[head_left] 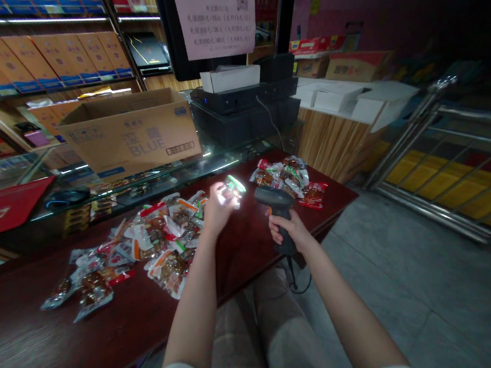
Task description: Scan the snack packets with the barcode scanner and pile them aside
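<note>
Snack packet pinched in my left hand; right hand grips scanner. Glare risks a misread.

The long dark red-brown wooden desk has a smooth, faintly glossy finish with visible grain. On it lie small shiny plastic snack packets, crinkled and reflective. Just beyond the desk's far edge, a brown matt cardboard box sits on a glossy glass counter. The dark grey matt plastic handheld scanner hangs above the desk's near edge. Right of the desk, polished metal railings gleam.
</note>
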Motion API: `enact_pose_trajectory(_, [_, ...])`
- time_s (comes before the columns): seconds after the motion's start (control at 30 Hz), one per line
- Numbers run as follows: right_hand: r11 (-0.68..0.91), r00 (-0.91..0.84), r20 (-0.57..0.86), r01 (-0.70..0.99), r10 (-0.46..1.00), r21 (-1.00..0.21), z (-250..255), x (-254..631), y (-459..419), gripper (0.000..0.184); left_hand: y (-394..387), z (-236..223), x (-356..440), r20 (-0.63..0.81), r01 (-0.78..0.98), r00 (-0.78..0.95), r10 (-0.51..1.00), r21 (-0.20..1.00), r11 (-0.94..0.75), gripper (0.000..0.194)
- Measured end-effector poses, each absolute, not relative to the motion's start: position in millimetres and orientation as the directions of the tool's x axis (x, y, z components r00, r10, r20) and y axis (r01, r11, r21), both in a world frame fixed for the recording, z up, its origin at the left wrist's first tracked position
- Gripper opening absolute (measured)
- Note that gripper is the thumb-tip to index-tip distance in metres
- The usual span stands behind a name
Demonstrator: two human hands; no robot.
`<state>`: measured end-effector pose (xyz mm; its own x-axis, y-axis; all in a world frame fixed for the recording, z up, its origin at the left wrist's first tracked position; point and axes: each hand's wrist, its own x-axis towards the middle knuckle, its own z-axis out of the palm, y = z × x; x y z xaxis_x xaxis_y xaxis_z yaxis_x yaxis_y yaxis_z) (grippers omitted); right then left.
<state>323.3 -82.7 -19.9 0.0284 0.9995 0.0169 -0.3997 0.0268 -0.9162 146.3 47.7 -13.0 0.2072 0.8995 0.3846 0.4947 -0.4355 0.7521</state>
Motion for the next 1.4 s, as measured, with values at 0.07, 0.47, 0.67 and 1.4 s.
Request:
enact_pose_trajectory(0.07, [0.032, 0.023, 0.024, -0.454, 0.999, -0.891, -20, 328, -75, 0.033, 44, -10, 143, 0.394, 0.685, 0.143, 0.908, 0.622, -0.378, 0.056])
enact_pose_trajectory(0.47, [0.142, 0.302, -0.006, -0.467, 0.953, -0.873, -37, 384, -79, 0.04, 29, -15, 140, 0.49, 0.984, 0.023, 0.872, 0.145, -0.108, 0.048])
enact_pose_trajectory(0.67, [0.202, 0.452, 0.001, -0.395, 0.892, -0.896, -43, 407, -74, 0.039, 30, -27, 150, 0.364, 0.924, 0.369, 0.855, -0.042, -0.381, 0.042])
enact_pose_trajectory(1.4, [0.239, 0.509, 0.004, -0.397, 0.861, -0.886, -51, 411, -68, 0.041, 137, -36, 278, 0.086, 0.65, 0.303, 0.949, 0.709, -0.271, 0.062])
